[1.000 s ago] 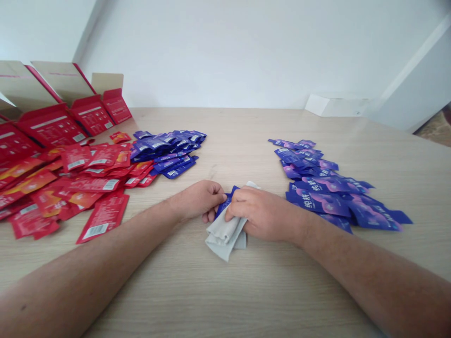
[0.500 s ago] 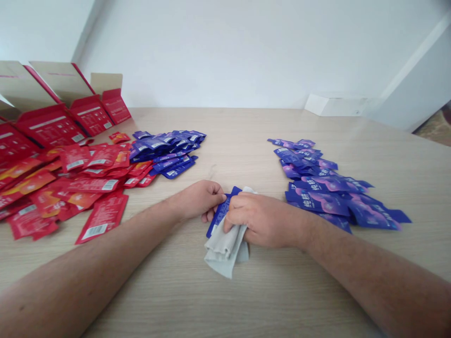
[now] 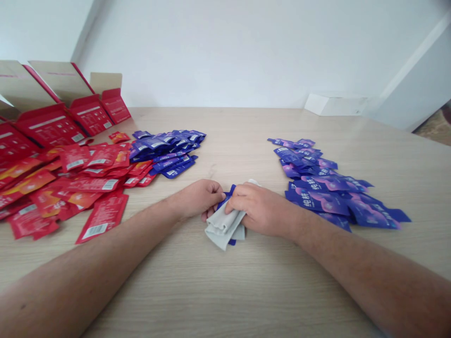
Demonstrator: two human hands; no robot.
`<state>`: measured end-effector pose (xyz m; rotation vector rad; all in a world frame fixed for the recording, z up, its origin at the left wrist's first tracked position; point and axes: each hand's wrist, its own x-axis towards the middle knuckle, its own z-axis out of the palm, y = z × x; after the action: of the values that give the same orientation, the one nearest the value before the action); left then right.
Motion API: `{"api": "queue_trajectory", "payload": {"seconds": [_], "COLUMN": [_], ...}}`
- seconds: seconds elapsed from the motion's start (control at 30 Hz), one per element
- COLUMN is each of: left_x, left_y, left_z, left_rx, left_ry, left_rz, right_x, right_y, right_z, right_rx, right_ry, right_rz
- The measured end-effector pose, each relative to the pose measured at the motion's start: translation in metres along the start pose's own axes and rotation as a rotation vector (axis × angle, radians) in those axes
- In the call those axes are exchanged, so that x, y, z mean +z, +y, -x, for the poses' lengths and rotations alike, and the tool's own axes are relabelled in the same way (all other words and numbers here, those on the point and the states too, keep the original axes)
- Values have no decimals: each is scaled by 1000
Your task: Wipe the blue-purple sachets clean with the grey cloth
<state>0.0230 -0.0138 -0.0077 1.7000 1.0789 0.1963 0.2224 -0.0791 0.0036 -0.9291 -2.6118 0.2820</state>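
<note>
A blue sachet (image 3: pixel 231 189) lies on the table in front of me, mostly covered. My left hand (image 3: pixel 207 199) is closed, pinching the sachet's left edge between thumb and fingers. Over the sachet, my right hand (image 3: pixel 259 206) grips a folded light grey cloth (image 3: pixel 225 223) and presses it down. The cloth's loose folds hang toward me, and a blue corner of the sachet shows beneath them. To the right lies a spread of blue and purple sachets (image 3: pixel 324 197); farther left is a heap of similar blue sachets (image 3: pixel 165 148).
Many red and orange sachets (image 3: pixel 95 188) are piled on the left of the wooden table (image 3: pixel 225 295). Several opened red cardboard boxes (image 3: pixel 45 126) stand behind them. A white box (image 3: pixel 334 105) sits at the back right, near the wall.
My right hand has slid the cloth slightly up and away from me over the sachet, covering more of its upper part. My left hand stays nearly in place.
</note>
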Motion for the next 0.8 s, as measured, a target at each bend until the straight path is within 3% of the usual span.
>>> {"api": "queue_trajectory", "payload": {"seconds": [0.2,0.4,0.57,0.73,0.8], "left_x": [-2,-2,-3,-3,-3], "left_y": [-1,-4,-5,-7,-7], "left_z": [0,0,-1,-2,-2], "left_rx": [6,50,17,79,68], "left_ry": [-54,26,-35,21,7], "left_rz": [-45,-66,-46,-82,-65], "right_x": [5,6,8,8,7], "right_y": [0,9,5,9,9], "right_z": [0,-1,-1,-1,-1], "right_rx": [-93,45,-81,52,43], "right_ry": [-32,70,11,77,68], "right_rz": [10,57,23,51,52]}}
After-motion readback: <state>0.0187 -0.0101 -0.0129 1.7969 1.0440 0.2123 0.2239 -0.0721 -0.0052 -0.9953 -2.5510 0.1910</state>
